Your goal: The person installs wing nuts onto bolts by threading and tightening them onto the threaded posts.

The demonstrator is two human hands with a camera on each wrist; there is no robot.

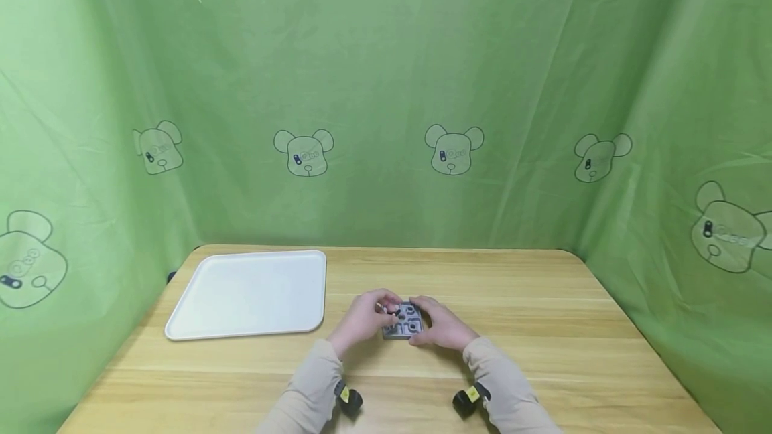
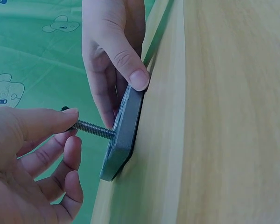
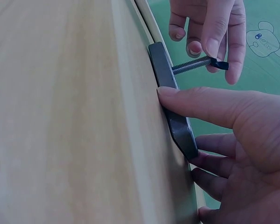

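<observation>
Bolt, its tip hidden at the grey block, is pinched by left hand, block being gripped by right hand on wood-grain tabletop, backed by green curtain cut off above.

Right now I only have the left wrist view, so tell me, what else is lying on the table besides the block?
Observer: A white tray lies on the table, to the left of the block.
Operator: I catch that block nearly edge on. What does its upper face look like?
Observer: The head view shows round ring shapes in it, including two on the side by the right hand.
Operator: And the screw, what about the end my view mostly hides?
Observer: In the right wrist view, its black end shows past the tip of the left thumb.
</observation>
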